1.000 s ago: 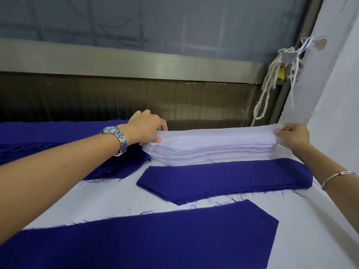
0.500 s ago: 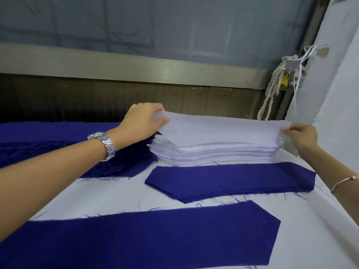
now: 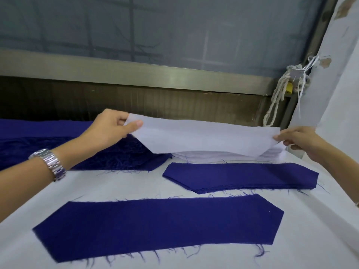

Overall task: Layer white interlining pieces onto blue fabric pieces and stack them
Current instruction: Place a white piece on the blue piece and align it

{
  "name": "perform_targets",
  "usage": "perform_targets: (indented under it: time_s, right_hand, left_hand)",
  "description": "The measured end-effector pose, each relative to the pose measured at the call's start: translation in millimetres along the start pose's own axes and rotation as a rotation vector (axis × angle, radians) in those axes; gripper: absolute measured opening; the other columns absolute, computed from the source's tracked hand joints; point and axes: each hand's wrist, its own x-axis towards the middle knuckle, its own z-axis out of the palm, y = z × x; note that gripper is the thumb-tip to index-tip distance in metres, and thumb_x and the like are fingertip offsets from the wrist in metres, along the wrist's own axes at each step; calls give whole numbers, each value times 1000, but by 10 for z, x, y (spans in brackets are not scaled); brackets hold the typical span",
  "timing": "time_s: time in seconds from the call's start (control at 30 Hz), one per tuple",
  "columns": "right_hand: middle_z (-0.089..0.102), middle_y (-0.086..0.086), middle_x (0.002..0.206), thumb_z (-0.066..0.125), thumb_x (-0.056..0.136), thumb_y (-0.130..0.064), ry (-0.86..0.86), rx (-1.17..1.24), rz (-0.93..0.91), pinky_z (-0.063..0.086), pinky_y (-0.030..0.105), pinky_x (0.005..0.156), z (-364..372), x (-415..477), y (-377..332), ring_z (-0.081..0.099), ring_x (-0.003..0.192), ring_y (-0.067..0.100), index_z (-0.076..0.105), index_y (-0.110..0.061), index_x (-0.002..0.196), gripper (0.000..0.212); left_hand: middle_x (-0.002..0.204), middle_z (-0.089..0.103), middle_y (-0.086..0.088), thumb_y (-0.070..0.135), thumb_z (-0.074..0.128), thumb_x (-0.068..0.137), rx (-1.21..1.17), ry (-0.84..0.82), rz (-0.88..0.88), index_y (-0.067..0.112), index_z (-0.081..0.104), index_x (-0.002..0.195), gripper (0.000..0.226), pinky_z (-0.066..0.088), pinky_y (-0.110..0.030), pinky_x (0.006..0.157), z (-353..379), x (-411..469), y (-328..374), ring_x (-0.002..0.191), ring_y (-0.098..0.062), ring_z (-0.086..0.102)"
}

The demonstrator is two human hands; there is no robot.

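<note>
Left hand (image 3: 108,129) and right hand (image 3: 297,140) each pinch an end of one white interlining piece (image 3: 206,136), held taut above the white stack (image 3: 204,155). Small blue stack (image 3: 240,176) lies just in front of it; single blue piece (image 3: 155,224) nearest on white table (image 3: 116,185). Steel watch (image 3: 50,164) on left wrist.

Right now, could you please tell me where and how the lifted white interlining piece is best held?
By its two short ends, one hand coming in from each side: the left hand pinches the left end and the right hand the right end. The white interlining piece is long, thin and limp, sagging mid-span, so a single middle grip would probably let it fold.
</note>
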Motion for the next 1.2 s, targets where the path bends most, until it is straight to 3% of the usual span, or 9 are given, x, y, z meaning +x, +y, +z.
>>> perform_targets:
  time_s: [0.1, 0.23, 0.4, 0.53, 0.7, 0.83, 1.0, 1.13, 1.2]
  right_hand:
    - [63, 11, 89, 76, 86, -11, -133, -3, 24, 44, 28, 66, 20, -174, -57, 56, 79, 23, 72, -2, 89, 11]
    - [57, 4, 59, 74, 87, -17, -365, -84, 41, 39, 24, 55, 36, -404, -110, 46, 58, 15, 72, -3, 71, 22]
    - [45, 2, 54, 75, 81, -27, -630, -225, 17, 34, 18, 47, 32, -625, -117, 37, 48, 10, 69, -6, 62, 29]
    - [36, 6, 57, 78, 76, -28, -808, -277, -10, 27, 18, 48, 63, -765, -90, 28, 51, 13, 66, -10, 58, 28]
    - [50, -2, 53, 76, 82, -29, -964, -351, -27, 29, 16, 49, 70, -827, -48, 32, 47, 7, 72, -7, 68, 26]
    - [69, 6, 72, 81, 81, -35, -1003, -391, -18, 30, 17, 51, 92, -848, 32, 37, 55, 8, 74, -9, 73, 28]
    - [75, 15, 85, 85, 75, -45, -997, -440, 19, 30, 16, 50, 123, -830, 118, 42, 57, 8, 73, -10, 77, 37]
    - [76, 12, 82, 86, 72, -49, -1013, -453, 17, 29, 16, 50, 160, -847, 134, 42, 54, 5, 71, -19, 69, 34]
    - [75, 12, 81, 86, 71, -49, -1011, -455, 17, 29, 16, 50, 177, -855, 136, 42, 53, 6, 69, -20, 68, 34]
  left_hand:
    - [50, 63, 13, 47, 63, 88, -24, -25, -67, 29, 73, 80, 21, 39, -19, 66, -173, -254, -105, 56, 8, 60]
    - [58, 68, 6, 58, 65, 73, -20, -68, -226, 27, 79, 74, 35, 43, -25, 65, -426, -571, -276, 57, -7, 57]
    - [66, 71, 2, 59, 68, 62, -13, -232, -425, 32, 82, 80, 36, 36, -19, 49, -696, -909, -472, 51, -6, 50]
    - [70, 66, 3, 69, 73, 59, 18, -389, -501, 21, 81, 95, 60, 27, -18, 44, -882, -1115, -640, 49, -7, 39]
    - [75, 71, -14, 84, 74, 46, 65, -454, -521, 7, 75, 96, 92, 35, -19, 53, -893, -1338, -847, 56, -12, 49]
    - [68, 65, -9, 88, 73, 46, 112, -424, -468, -4, 66, 87, 101, 35, -30, 69, -828, -1432, -959, 60, -14, 65]
    - [70, 57, -36, 79, 73, 54, 140, -388, -433, 3, 48, 64, 81, 34, -32, 66, -740, -1478, -916, 61, -8, 72]
    - [65, 60, -32, 70, 72, 58, 187, -368, -412, 15, 39, 55, 64, 33, -31, 63, -718, -1491, -872, 56, -4, 68]
    - [58, 68, -16, 71, 70, 58, 198, -386, -426, 14, 41, 55, 64, 35, -31, 64, -717, -1490, -854, 52, -2, 63]
